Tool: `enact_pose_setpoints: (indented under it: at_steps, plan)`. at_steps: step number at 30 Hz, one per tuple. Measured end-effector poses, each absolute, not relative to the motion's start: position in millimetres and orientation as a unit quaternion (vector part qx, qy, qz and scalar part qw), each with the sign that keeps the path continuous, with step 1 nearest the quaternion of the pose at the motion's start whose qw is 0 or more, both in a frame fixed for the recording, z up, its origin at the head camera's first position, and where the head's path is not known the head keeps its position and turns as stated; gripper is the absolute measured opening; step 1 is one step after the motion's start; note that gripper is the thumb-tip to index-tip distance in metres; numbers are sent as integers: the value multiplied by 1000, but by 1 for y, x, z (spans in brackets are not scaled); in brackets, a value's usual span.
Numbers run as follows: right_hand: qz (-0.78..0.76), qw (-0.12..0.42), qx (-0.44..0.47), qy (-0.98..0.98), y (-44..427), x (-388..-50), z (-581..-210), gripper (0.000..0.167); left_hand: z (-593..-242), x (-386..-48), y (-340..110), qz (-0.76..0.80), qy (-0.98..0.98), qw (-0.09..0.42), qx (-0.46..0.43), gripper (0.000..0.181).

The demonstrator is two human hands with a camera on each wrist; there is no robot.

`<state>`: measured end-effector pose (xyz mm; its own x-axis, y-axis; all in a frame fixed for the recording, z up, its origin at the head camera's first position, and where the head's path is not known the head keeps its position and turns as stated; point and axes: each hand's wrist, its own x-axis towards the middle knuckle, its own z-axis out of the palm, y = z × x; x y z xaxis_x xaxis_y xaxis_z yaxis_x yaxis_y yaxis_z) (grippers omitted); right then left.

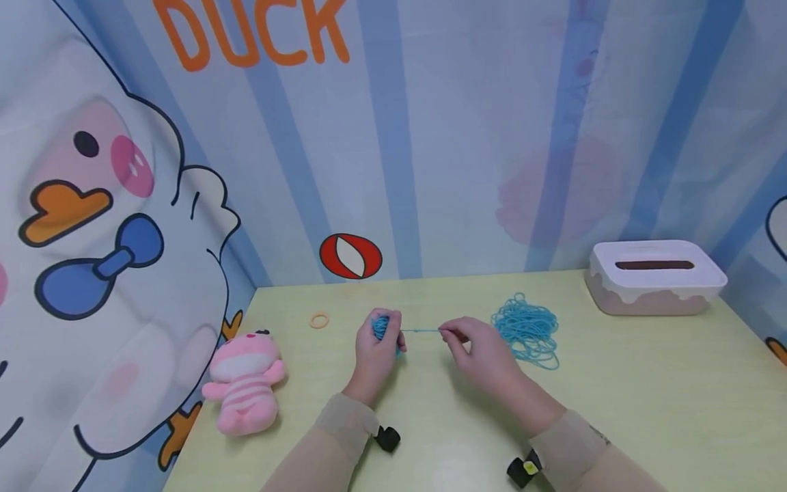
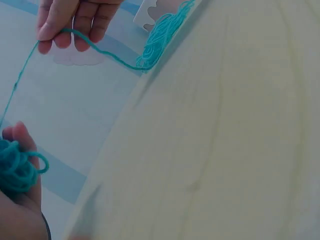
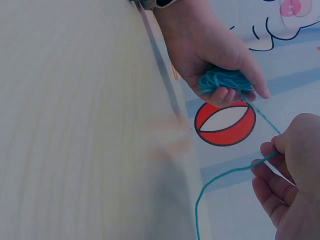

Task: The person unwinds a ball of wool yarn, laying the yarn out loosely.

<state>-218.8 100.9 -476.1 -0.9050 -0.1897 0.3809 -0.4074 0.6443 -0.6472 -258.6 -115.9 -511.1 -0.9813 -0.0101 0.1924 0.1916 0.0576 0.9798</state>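
We are seeing a left hand (image 1: 376, 354) gripping a small blue yarn bundle (image 1: 380, 327), fingers curling round it, probably so that it isn't unravelling. Just beside it, the right hand (image 1: 479, 347) is pinching the strand (image 1: 424, 331) at the fingertips; between the two hands, it is running straight, seemingly because both are holding it (a small bump (image 2: 15, 86), perhaps a knot, is showing partway). Beyond the right hand, the strand is sagging to a loose heap (image 1: 527, 329) on the table (image 1: 443, 437), lying near, we are judging, for easy feeding. Farther out, a ring (image 1: 319, 327) and pink toy (image 1: 246, 393) are lying left, and a box (image 1: 654, 283) is standing far right.
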Motion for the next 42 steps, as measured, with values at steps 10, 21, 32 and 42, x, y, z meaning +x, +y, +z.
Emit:
enact_pose_setpoints:
  at_steps: [10,21,32,42]
  plan:
    - [373,219,176,-884,145,-214,-469,12,-515,-260,-119,-671,-735,73,-62,33]
    - [360,278,110,-884,203,-212,-473,13,-515,-261,-119,-671,-735,68,-66,39]
    - [320,194,20,-927,253,-210,-475,24,-512,-262,-118,-667,-739,82,-38,48]
    - [273,89,-2,-958,272,-212,-488,32,-515,-263,-119,-703,-707,68,-33,50]
